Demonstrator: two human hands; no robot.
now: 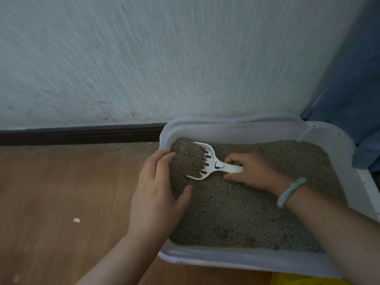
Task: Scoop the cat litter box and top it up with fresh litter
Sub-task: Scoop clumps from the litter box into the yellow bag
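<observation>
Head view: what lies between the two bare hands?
In the head view, the slotted white plastic scoop heaped with grey-brown litter granules; the right hand grips its handle.

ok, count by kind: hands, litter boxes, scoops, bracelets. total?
hands: 2, left hand and right hand
litter box: 1
scoop: 1, gripped by the right hand
bracelet: 1, on the right wrist
total: 5
</observation>
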